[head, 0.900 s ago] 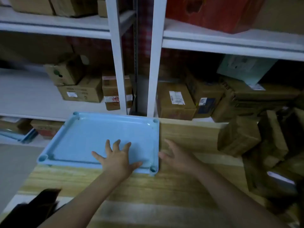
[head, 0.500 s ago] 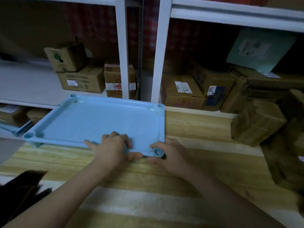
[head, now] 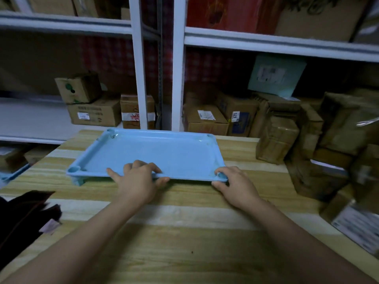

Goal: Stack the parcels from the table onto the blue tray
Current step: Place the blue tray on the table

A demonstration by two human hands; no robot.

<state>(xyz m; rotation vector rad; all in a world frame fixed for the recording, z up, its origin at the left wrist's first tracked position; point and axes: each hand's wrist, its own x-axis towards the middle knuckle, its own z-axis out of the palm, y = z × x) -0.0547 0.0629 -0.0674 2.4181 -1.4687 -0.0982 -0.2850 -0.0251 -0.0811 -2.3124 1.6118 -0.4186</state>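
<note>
Holding the flat light-blue plastic tray (head: 160,152) by its near rim: left hand (head: 137,181) clamped near the middle, fingers curled over the top and thumb at the edge; right hand (head: 235,185) pinching the near right corner. Lying on the pale striped wooden table (head: 184,232), a little left of centre, with nothing on it yet. Cannot tell whether the near edge is lifted or fully down.

Probably the step of setting the tray in place before loading. Set it flat and square to the table edge, all corner feet on the wood. Leave free table between it and the heap of brown taped cardboard parcels (head: 276,138) at the right, near but apart. Let go only once steady. Afterwards begin with the larger, flatter parcels, for a stable base.
</note>
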